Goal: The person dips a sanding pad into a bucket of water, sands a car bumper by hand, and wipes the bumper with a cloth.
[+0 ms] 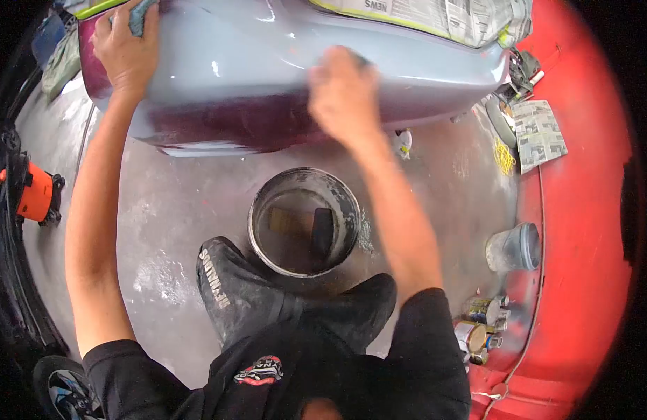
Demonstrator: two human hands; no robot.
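Note:
My left hand is closed around a crumpled blue cloth at the upper left edge of a car body panel. The panel is pale grey over its upper part and maroon below. On its middle lies my right hand, blurred by motion, its fingers curled around a small dark pad. Most of that pad is hidden by the fingers. Below the panel, a round bucket stands on the floor between my knees. Inside it are a black block and a brownish block.
Newspaper masking with green tape borders the panel's top. At right stand a grey bucket and several cans beside the red wall. A cable runs along there. An orange container stands at left.

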